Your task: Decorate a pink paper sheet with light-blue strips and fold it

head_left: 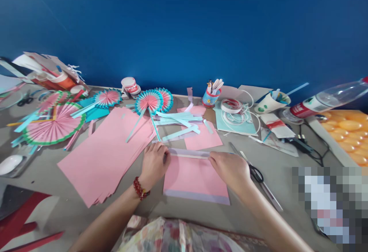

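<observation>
A pink sheet of paper (195,177) lies flat in front of me, with a lilac strip along its near edge. Its far edge is folded over in a narrow pale band (188,153). My left hand (156,159) grips the left end of that fold, fingers closed. At the other end, my right hand (230,167) pinches the fold between thumb and fingers. Just right of my right hand lie black-handled scissors (255,173). To the left spreads a stack of pink paper (106,152).
Pleated paper fans (148,102) and pale blue strips (179,120) lie toward the back. A pen cup (211,98), a coiled white cable (234,110), a paper cup (270,104) and a plastic bottle (307,106) line the blue wall. A white dish (11,164) sits far left.
</observation>
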`<control>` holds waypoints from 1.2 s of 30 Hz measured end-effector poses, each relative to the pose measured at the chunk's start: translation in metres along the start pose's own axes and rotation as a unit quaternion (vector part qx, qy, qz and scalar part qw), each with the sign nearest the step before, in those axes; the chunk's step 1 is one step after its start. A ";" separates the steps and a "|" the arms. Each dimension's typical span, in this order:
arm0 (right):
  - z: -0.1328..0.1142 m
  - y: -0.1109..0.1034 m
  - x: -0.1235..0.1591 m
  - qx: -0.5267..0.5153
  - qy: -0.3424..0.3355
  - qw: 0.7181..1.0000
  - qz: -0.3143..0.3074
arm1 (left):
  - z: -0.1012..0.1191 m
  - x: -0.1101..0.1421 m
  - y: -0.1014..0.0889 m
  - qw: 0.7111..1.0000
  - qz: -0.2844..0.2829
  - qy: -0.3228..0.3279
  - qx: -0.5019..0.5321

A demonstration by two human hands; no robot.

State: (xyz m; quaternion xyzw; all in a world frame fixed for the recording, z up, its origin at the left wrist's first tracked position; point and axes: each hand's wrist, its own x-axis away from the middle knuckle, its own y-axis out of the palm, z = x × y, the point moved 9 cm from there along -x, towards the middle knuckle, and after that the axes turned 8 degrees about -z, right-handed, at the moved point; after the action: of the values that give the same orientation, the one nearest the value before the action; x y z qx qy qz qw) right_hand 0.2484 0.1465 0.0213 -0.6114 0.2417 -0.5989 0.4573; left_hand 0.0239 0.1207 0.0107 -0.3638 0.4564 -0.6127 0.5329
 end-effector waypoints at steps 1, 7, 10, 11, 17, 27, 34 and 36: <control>0.000 -0.001 0.000 0.000 -0.001 1.000 0.002 | 0.000 0.000 0.000 1.000 0.000 -0.001 0.000; 0.001 0.001 -0.002 -0.003 -0.005 1.000 -0.010 | -0.001 0.000 0.000 1.000 0.003 0.002 0.001; 0.001 0.002 -0.003 -0.002 -0.009 1.000 -0.009 | -0.001 0.000 -0.001 1.000 0.004 0.004 0.002; 0.001 0.002 -0.004 -0.001 -0.008 1.000 -0.011 | -0.001 0.000 -0.001 1.000 0.004 0.004 0.003; 0.000 0.001 -0.005 -0.004 -0.012 1.000 -0.023 | -0.001 -0.001 0.000 1.000 -0.002 0.002 0.007; -0.002 0.000 -0.007 0.010 -0.011 0.999 -0.037 | -0.002 -0.002 0.002 1.000 -0.012 -0.003 0.001; -0.002 0.002 -0.008 0.013 -0.021 0.999 -0.027 | -0.001 -0.003 0.001 1.000 -0.016 -0.004 -0.005; -0.001 0.003 -0.008 0.015 -0.018 0.999 -0.031 | -0.002 -0.003 0.000 1.000 -0.011 -0.009 0.000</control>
State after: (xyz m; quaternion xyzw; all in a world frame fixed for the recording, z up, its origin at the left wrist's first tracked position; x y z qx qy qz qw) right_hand 0.2463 0.1515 0.0149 -0.6225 0.2055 -0.6054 0.4514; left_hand 0.0221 0.1236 0.0104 -0.3742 0.4474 -0.6156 0.5299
